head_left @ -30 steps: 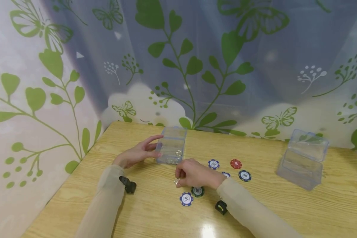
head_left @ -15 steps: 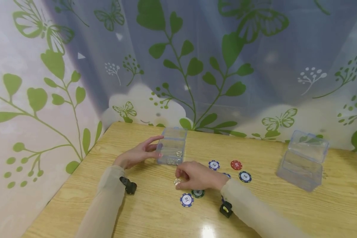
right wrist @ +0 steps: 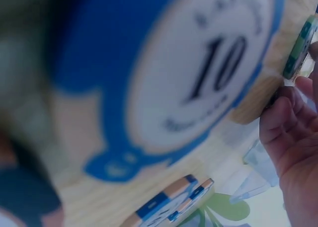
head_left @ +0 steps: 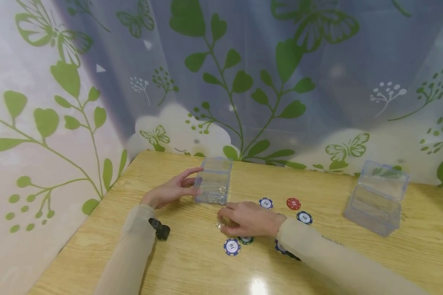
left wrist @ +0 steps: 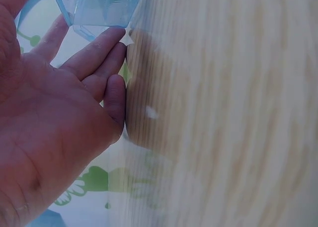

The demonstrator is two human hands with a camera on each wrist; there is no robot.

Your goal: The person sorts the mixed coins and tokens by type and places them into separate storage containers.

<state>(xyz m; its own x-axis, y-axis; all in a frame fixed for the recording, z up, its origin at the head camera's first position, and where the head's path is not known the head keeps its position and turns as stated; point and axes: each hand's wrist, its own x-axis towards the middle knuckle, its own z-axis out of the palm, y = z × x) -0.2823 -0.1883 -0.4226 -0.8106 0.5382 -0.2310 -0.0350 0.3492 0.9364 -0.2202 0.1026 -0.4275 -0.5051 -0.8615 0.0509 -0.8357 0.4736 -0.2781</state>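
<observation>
In the head view, my left hand (head_left: 173, 188) grips the left end of a clear plastic box (head_left: 213, 184), thumb toward its front and index finger toward its hinge. Its lid stands open, and several shiny round pieces (head_left: 216, 199) lie inside. Just in front of the box, my right hand (head_left: 251, 220) pinches a shiny gold-coloured coin (head_left: 220, 223) close to the tabletop, between curled fingers and thumb. The right wrist view shows those curled fingers (right wrist: 278, 113), but the coin is hidden there. A green poker chip (head_left: 245, 240) lies partly under the right hand.
Several poker chips lie around the right arm: a blue one (head_left: 231, 247), another blue one (head_left: 266, 203), a red one (head_left: 293, 203) and a dark blue one (head_left: 304, 218). A second clear box (head_left: 373, 209), lid open, stands at the right. A patterned curtain (head_left: 258, 82) hangs behind the table.
My right forearm has swung lower and rightward, and the right fingers have come down closer around the coin. The left hand and the box have stayed in place.
</observation>
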